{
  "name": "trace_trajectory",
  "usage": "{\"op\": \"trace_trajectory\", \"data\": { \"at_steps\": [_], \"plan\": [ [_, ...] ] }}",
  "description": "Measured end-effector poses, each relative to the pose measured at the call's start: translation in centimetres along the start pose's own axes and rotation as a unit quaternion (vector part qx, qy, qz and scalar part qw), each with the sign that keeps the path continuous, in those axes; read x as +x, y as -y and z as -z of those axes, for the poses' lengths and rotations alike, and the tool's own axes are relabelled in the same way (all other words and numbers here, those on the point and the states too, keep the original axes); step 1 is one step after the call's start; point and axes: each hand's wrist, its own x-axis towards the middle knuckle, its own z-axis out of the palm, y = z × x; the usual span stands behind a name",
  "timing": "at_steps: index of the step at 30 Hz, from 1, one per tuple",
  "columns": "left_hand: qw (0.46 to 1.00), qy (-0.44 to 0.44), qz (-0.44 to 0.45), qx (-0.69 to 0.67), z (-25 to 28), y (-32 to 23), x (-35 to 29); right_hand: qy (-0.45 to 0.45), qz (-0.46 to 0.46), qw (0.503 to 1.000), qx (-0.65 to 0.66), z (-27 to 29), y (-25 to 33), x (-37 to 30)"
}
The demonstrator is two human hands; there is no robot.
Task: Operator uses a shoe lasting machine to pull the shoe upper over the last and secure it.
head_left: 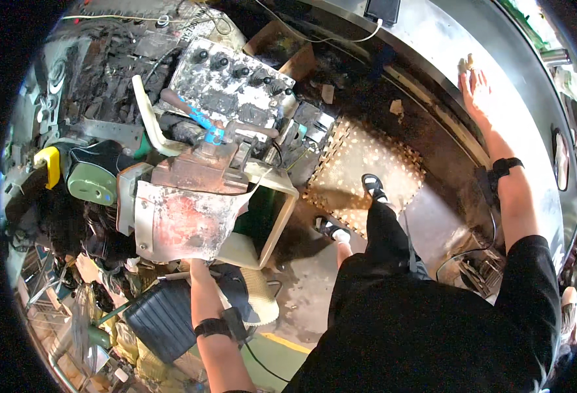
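Note:
My right arm reaches out to the far right, and my right hand (pixel 477 93) is on the shiny metal worktop (pixel 426 36). A small tan and brown piece (pixel 470 63) shows at its fingertips, too small to name; the fingers look closed on it. On the left, my left forearm (pixel 211 308) goes up behind a worn metal guard (pixel 187 221) with patchy white and red paint. That guard hides my left hand and its fingers. Just beyond it stands a rusty metal block (pixel 200 171) with a blue-wrapped handle (pixel 213 134) above it.
A paint-spattered control panel (pixel 226 78) with black knobs stands at the far left. Below the guard is a black ribbed case (pixel 160 321). A speckled foam mat (pixel 367 167) lies under my feet. A black device (pixel 383 10) with a white cable rests on the worktop.

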Motion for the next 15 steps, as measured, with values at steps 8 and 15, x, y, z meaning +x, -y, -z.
{"op": "trace_trajectory", "data": {
  "at_steps": [8,15],
  "plan": [
    [1.0,0.006,0.007,-0.005,0.3,0.8,-0.6,0.027,-0.099,0.978,0.184,-1.4,0.2,0.3],
    [1.0,0.016,0.006,-0.014,-1.3,0.5,-0.8,-0.024,-0.052,0.993,0.1,-4.1,-1.1,0.6]
  ]
}}
